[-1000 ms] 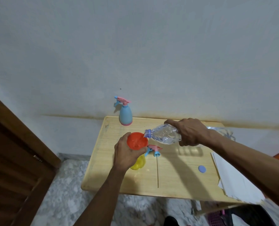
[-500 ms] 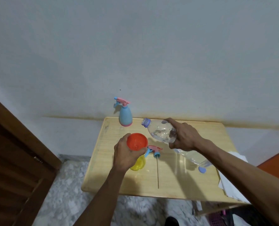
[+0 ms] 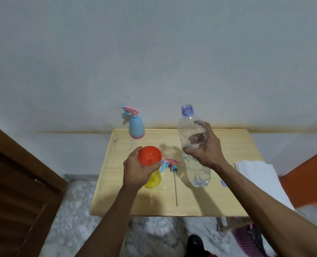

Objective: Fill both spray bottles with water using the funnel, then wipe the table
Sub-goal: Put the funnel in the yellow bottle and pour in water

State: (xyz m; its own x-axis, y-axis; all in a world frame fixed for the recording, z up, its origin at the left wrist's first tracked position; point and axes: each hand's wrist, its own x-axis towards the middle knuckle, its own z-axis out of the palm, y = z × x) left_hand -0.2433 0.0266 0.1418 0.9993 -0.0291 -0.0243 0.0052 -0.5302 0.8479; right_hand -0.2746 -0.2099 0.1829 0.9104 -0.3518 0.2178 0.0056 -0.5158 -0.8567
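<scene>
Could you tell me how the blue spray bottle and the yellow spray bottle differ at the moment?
The blue spray bottle wears its pink trigger head; the yellow spray bottle is uncapped, carrying the orange funnel. The blue one stands untouched at the table's back edge; the left hand holds the yellow one, nearer the front. Both stand upright on the table.

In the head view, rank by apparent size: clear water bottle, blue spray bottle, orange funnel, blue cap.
1. clear water bottle
2. blue spray bottle, though farther from the camera
3. orange funnel, partly hidden
4. blue cap, mostly hidden
</scene>
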